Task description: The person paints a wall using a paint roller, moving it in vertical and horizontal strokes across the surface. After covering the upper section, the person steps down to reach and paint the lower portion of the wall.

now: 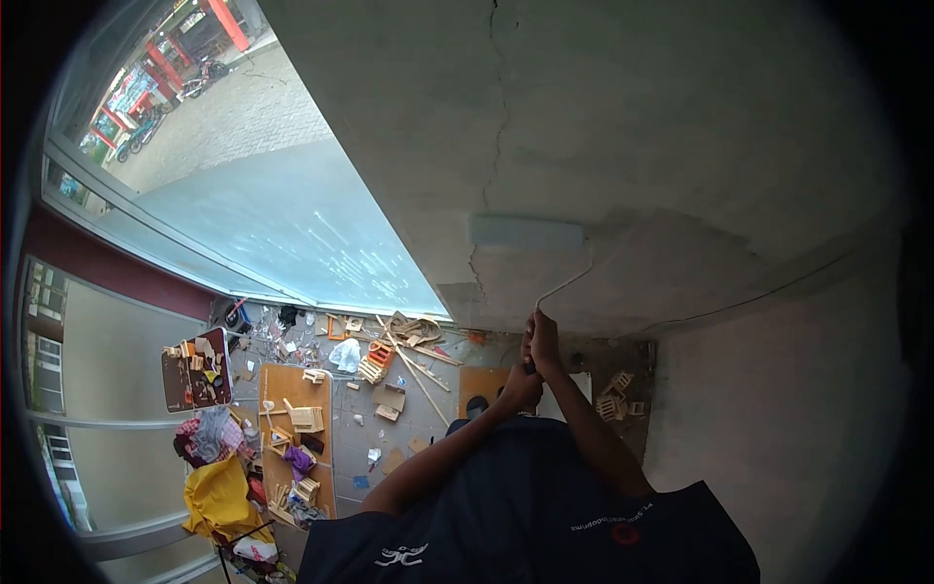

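Observation:
A paint roller (525,232) with a pale, wide sleeve lies level against the grey wall (623,127), across a long crack. Its bent wire frame runs down from the right end of the sleeve to the handle. Around the upper handle, my right hand (541,343) is closed. Lower down, my left hand (522,389) wraps the grip, close under the right one. Darker patches show on the wall right of the roller.
Below left stands an orange-brown table (282,380) with small wooden pieces. A smaller dark table (197,375) holds more. Long wooden sticks (413,360), a cardboard box (389,399) and scraps litter the floor. A large window (263,224) borders the wall. Yellow cloth (219,496) hangs lower left.

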A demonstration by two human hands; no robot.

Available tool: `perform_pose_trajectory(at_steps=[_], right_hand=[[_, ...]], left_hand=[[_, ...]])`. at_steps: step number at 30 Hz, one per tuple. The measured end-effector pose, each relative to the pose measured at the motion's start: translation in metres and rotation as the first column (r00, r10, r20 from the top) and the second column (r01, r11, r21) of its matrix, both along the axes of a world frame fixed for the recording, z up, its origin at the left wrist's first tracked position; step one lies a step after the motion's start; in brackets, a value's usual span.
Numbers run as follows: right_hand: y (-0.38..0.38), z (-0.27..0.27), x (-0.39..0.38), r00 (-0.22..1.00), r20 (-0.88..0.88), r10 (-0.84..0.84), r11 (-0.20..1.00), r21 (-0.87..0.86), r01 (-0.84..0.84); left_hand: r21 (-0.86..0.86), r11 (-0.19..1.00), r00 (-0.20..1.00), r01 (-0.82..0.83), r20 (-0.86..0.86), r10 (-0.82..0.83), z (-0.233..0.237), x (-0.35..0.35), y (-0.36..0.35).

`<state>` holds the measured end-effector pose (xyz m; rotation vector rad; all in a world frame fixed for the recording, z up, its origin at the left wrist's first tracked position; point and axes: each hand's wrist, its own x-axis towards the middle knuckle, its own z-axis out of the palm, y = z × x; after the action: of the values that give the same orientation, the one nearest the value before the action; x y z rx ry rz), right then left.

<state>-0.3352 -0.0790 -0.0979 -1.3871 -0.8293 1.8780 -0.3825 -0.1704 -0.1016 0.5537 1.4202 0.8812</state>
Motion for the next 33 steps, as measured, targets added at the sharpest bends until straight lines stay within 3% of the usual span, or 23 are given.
perform_pose_trajectory(at_steps=[3,5,9,12,18,21,25,29,31,33], right_hand=[[-0.001,-0.03,-0.011,0.996,0.08,-0.048,0.999,-0.019,0.05],[-0.003,-0.046,-0.009,0.999,0.029,-0.037,0.991,-0.124,0.04],[-0.005,-0.041,-0.014,0.996,-0.064,-0.057,0.983,-0.175,0.044],[-0.009,0.001,-0.019,0.995,-0.091,-0.036,0.994,-0.105,0.027],[-0.006,-0.009,-0.02,0.998,-0.056,-0.022,0.998,-0.063,0.018],[-0.003,-0.046,-0.025,1.0,0.012,-0.028,0.991,-0.129,0.03],[0.006,-0.079,-0.031,0.999,-0.031,-0.037,0.958,-0.285,0.026],[0.007,-0.091,-0.034,0.997,-0.074,-0.037,0.944,-0.329,0.011],[0.002,-0.086,-0.033,0.991,-0.133,-0.032,0.947,-0.321,-0.012],[-0.001,-0.083,-0.026,0.974,-0.226,-0.018,0.947,-0.316,-0.056]], left_hand=[[0.021,1.0,0.998,0.013,-0.059,-0.012,-0.048,-0.006,-0.001],[-0.054,0.998,0.999,0.031,-0.041,-0.033,-0.049,-0.008,-0.005],[-0.001,1.0,0.998,0.022,-0.056,-0.022,-0.026,-0.018,-0.006],[0.049,0.997,0.99,0.065,-0.126,-0.059,-0.011,-0.023,-0.008],[-0.055,0.998,0.999,0.035,-0.001,-0.035,-0.007,-0.023,-0.003],[-0.162,0.986,1.0,0.026,0.0,-0.027,-0.039,-0.026,0.0],[0.05,0.96,0.953,0.276,-0.143,-0.266,-0.097,-0.037,-0.001],[0.086,0.965,0.955,0.249,-0.184,-0.231,-0.15,-0.039,-0.003],[0.007,0.983,0.97,0.184,-0.16,-0.181,-0.134,-0.042,-0.003],[-0.159,0.983,0.995,0.086,-0.027,-0.091,-0.066,-0.04,-0.008]])
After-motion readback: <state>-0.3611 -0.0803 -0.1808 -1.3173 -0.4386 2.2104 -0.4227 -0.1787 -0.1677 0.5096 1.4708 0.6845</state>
